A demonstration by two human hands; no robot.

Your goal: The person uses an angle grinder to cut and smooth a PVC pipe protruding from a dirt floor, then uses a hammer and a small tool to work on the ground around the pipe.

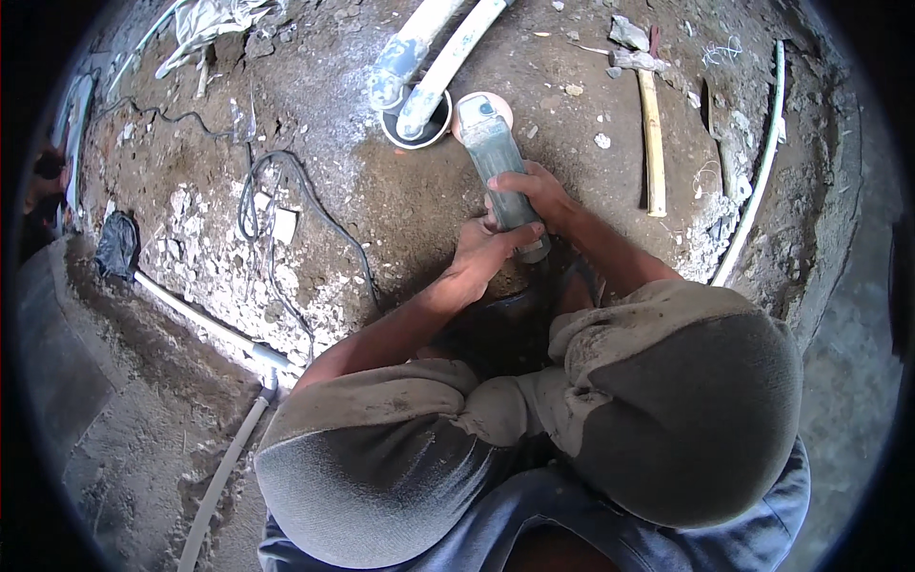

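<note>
Both of my hands are wrapped around a dusty grey-green angle grinder (498, 153), in front of my knees. My left hand (488, 246) grips its rear end, the thumb lying across the body. Farther up, my right hand (536, 191) closes on the middle of the body from the right side. The grinder's head points away from me, and a pale round shape shows around it, partly hidden beneath. Just left of the head is a round white pipe end or cup (416, 143). Two white pipes (440, 93) with grey smears rest with their ends at it.
A wooden-handled hammer (652, 143) lies on the dirt at the right, near a long thin white pipe (758, 205). A dark cable (315, 191) loops across the rubble on the left. Jointed white pipes (262, 357) run along the lower left, beside a black plastic bag (116, 245).
</note>
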